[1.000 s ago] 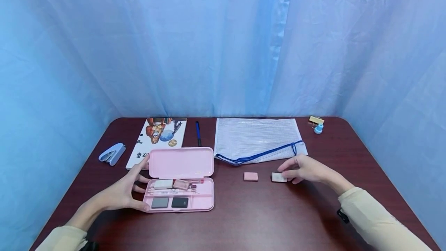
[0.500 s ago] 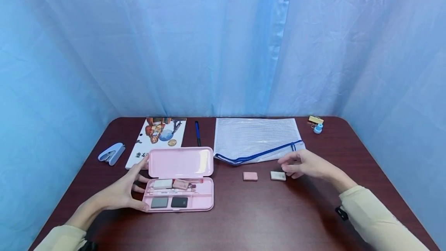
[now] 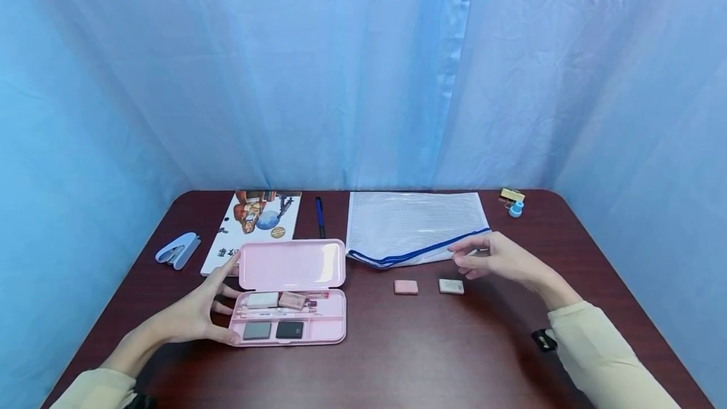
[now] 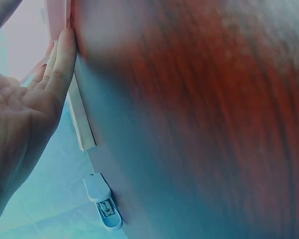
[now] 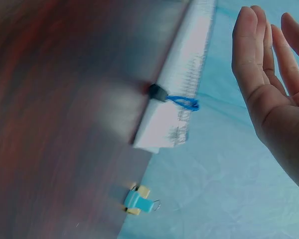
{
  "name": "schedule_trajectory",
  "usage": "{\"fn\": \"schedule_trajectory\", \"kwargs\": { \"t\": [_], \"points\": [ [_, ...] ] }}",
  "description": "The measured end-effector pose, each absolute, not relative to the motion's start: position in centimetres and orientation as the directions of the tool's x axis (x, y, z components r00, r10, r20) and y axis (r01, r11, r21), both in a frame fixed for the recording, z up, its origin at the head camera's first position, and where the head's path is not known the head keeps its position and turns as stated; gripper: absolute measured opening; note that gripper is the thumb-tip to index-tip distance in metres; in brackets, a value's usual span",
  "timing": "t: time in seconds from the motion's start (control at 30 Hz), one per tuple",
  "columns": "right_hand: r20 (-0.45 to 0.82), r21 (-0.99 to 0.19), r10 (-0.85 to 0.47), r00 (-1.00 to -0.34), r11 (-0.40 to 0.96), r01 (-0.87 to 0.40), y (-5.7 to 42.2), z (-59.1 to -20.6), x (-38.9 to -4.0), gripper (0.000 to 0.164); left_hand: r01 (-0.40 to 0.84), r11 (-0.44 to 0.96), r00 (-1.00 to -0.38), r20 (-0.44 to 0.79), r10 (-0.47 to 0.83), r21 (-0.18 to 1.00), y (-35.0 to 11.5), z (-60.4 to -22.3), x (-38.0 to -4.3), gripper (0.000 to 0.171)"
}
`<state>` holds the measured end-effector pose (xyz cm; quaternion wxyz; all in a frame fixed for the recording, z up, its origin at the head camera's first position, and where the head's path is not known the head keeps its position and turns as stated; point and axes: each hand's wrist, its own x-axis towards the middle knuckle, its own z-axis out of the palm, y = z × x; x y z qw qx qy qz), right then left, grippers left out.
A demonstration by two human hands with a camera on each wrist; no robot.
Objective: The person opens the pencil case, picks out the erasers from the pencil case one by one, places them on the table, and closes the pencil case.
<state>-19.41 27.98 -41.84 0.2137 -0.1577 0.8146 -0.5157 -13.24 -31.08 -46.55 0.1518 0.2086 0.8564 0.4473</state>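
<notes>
A pink pencil case (image 3: 326,331) lies with its lid raised, holding erasers, pens and grey and black blocks. My left hand (image 3: 190,317) rests against its left end, thumb at the front corner and index finger by the lid. Straight fingers touch the case's edge in the left wrist view. To the right, a pink eraser (image 3: 406,287) and a whitish eraser (image 3: 451,286) lie on the table. Above and beyond the whitish eraser hovers my right hand (image 3: 505,262), with nothing visible in its loosely bent fingers; it also shows in the right wrist view.
A white mesh zip bag (image 3: 417,226) with blue trim lies behind the erasers. A blue pen (image 3: 320,216), a book (image 3: 258,232) and a stapler (image 3: 178,250) are at the back left. A yellow clip (image 3: 512,195) and a small blue item (image 3: 515,209) sit back right.
My right hand has come off the whitish eraser and risen up and back, leaving it on the table. The left hand stays at the pencil case.
</notes>
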Motion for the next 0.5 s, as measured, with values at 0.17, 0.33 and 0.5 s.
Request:
{"fn": "schedule_trajectory", "kwargs": {
  "t": [0.17,0.33,0.5],
  "points": [
    [-0.158,-0.923,-0.503,-0.85,0.381,-0.053,26.7,-41.2,-19.1,0.046,0.213,0.521,-0.862,-0.092,0.499,0.826,-31.1,-46.5,-13.0,0.134],
    [-0.146,-0.928,-0.535,-0.832,0.366,-0.072,24.9,-40.3,-18.9,0.047,0.212,0.519,-0.866,-0.087,0.492,0.828,-31.2,-46.5,-13.0,0.134],
    [-0.117,-0.932,-0.575,-0.81,0.346,-0.111,23.0,-39.4,-18.8,0.045,0.218,0.518,-0.869,-0.077,0.489,0.827,-31.2,-46.5,-13.2,0.134]
  ]
}}
